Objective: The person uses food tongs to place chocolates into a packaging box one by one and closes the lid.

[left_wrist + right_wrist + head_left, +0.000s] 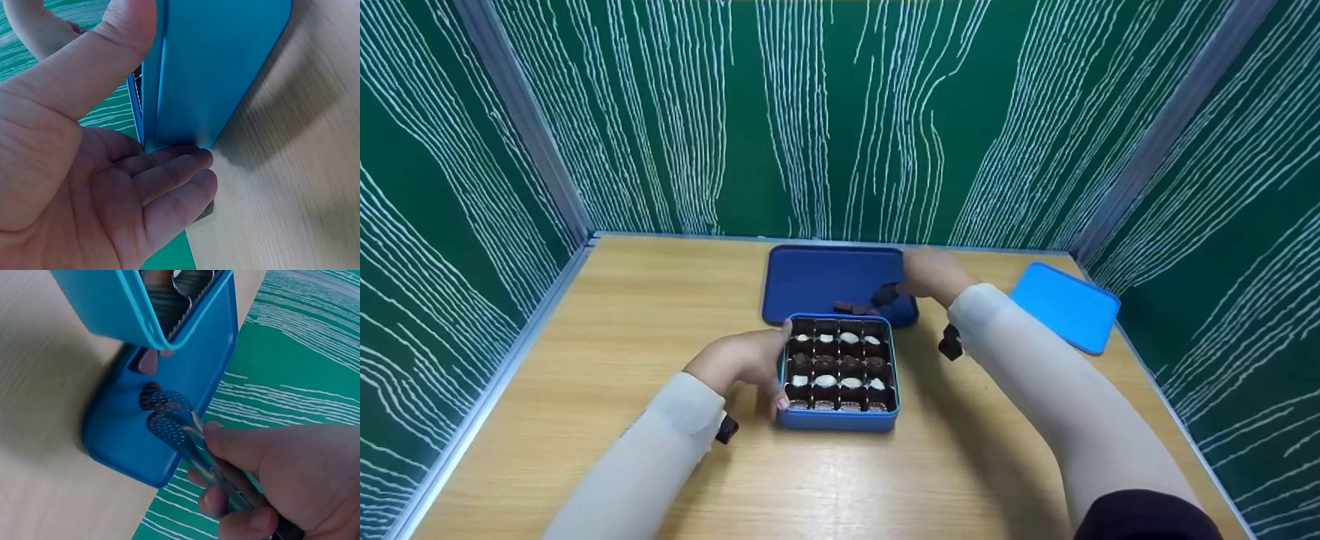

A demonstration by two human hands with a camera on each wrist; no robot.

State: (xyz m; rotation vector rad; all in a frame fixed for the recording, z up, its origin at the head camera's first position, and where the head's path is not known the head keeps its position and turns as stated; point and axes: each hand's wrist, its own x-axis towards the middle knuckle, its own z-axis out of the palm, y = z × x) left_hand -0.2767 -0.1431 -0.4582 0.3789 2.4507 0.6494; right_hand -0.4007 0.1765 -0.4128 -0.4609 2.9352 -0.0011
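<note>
My left hand (746, 360) holds the left side of a blue tin (840, 421), thumb at the near corner and fingers at the far one. Dividers inside the tin part rows of white and dark chocolates (825, 362). Over the dark blue tray (825, 274) behind it, my right hand (934, 274) grips metal tongs (194, 450) with perforated tips. In the right wrist view the tips are at a dark ridged chocolate (148, 396); whether they pinch it I cannot tell. Another chocolate piece (147, 361) lies on the tray near the tin.
A lighter blue lid-like panel (1069, 306) lies at the right back of the wooden table (637, 300). Green walls with white lines (780, 112) stand behind and at both sides. The tray's right end lies under my right hand.
</note>
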